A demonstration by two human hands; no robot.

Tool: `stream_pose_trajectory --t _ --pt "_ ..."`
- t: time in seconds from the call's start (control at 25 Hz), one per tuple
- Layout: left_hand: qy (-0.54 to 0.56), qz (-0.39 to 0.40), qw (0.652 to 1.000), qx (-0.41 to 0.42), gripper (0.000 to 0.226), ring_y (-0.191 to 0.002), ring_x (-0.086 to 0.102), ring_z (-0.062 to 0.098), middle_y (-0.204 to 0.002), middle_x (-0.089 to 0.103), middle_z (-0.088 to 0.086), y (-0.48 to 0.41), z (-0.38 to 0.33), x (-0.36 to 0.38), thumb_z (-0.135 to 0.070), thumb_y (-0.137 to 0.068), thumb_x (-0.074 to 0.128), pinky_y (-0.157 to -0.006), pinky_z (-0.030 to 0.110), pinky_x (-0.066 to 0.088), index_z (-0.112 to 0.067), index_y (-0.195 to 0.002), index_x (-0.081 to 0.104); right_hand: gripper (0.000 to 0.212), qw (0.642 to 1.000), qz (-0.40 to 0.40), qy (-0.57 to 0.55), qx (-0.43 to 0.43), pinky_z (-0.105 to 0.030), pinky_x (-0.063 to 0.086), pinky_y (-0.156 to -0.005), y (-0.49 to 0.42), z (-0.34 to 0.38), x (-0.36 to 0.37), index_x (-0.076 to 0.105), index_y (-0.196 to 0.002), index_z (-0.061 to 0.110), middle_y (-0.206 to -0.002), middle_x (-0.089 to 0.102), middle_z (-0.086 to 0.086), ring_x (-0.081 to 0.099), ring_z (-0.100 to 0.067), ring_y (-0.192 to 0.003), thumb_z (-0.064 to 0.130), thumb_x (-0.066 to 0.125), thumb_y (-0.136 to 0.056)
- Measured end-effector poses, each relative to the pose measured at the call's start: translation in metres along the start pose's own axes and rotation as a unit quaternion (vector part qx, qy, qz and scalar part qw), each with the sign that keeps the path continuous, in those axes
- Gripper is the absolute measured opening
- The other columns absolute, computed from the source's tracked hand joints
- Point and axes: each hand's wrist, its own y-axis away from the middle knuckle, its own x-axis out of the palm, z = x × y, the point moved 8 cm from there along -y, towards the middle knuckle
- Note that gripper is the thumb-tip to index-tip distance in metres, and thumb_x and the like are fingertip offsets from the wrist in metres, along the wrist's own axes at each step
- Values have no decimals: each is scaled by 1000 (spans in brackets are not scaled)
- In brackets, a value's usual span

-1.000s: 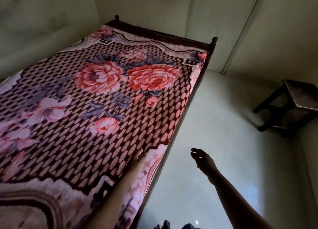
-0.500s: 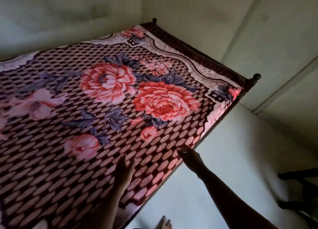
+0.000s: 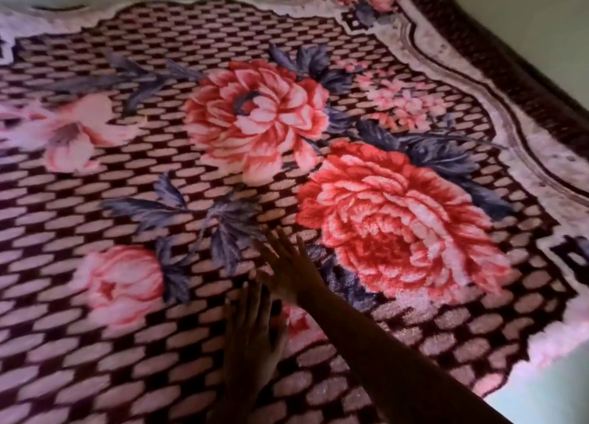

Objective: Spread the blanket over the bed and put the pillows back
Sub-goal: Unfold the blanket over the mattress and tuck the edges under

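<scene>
The right hand (image 3: 287, 272) lies flat with fingers spread on the plush maroon-and-pink rose-patterned blanket (image 3: 366, 200). The left hand (image 3: 251, 340), just beside it and nearer the person, seems flat too, though blur muddies it. The blanket covers the bed out to the dark wooden bed rail (image 3: 516, 69). A hard sweep could drag the pile sideways, slipping its light border off the edge toward the pale floor (image 3: 554, 391). No pillows show.

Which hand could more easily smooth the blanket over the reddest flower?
Probably the right hand: it lies flat on the blanket just beside that flower; the left hand sits nearer the person.
</scene>
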Motion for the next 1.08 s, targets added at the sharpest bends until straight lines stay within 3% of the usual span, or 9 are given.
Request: stream_pose_trajectory --t 0.12,0.24,0.52,0.56,0.64,0.68,0.76,0.88,1.08 --pt "-29 16 999 13 68 -137 29 26 -148 37 9 -5 -2 15 -54 -94 13 -111 49 17 -12 -138 45 53 997 66 33 16 -57 41 -99 -9 -49 37 53 -132 18 -136 53 -8 50 -30 -126 42 34 -88" --pt "-42 29 999 17 68 -138 25 27 -149 33 7 -4 -2 20 -55 -94 14 -111 51 15 -12 -140 39 59 989 50 87 105 -54 21 -111 -1 -134 15 40 -141 16 -146 40 -8 33 -30 -138 46 21 -94" --pt "7 -2 999 32 62 -144 11 20 -145 38 12 -23 -52 10 -51 -96 12 -111 43 10 -11 -138 34 76 956 -16 83 281 -56 18 -110 50 -278 -61 35 -144 14 -151 29 -13 27 -35 -139 55 15 -83" --pt "21 -11 999 42 59 -141 19 23 -143 42 13 -31 -71 11 -49 -96 20 -110 44 13 -11 -138 35 78 960 -17 86 265 -56 17 -110 40 -269 -64 34 -144 13 -152 26 -13 25 -36 -140 55 13 -82" --pt "32 -17 998 52 59 -137 27 25 -145 41 11 -52 -103 15 -44 -91 33 -107 49 22 -11 -140 33 72 990 12 74 123 -54 21 -109 1 -217 -49 41 -141 14 -150 33 -13 30 -34 -139 52 16 -85" --pt "33 -20 997 61 60 -138 26 24 -147 38 9 -63 -119 20 -45 -91 33 -106 50 24 -12 -142 32 65 996 12 79 33 -52 28 -107 -14 -190 -35 49 -136 14 -143 44 -12 39 -33 -134 48 23 -87" --pt "35 -15 997 68 60 -138 26 24 -147 38 7 -79 -147 31 -50 -95 24 -107 52 22 -14 -142 33 56 998 24 59 -28 -52 37 -100 -38 -180 -19 58 -127 16 -132 57 -10 53 -31 -123 44 32 -87" --pt "34 -4 996 81 63 -136 27 24 -146 39 8 -96 -190 48 -53 -96 16 -107 51 21 -14 -142 34 64 995 59 65 53 -55 24 -109 -47 -262 -23 46 -138 22 -146 42 -5 36 -27 -136 50 19 -87" --pt "31 9 989 146 62 -136 27 22 -147 39 8 -125 -280 74 -53 -93 24 -106 46 22 -16 -141 34 79 968 -8 81 238 -48 7 -115 17 -417 -80 25 -147 25 -156 22 -1 15 -22 -145 61 5 -80"
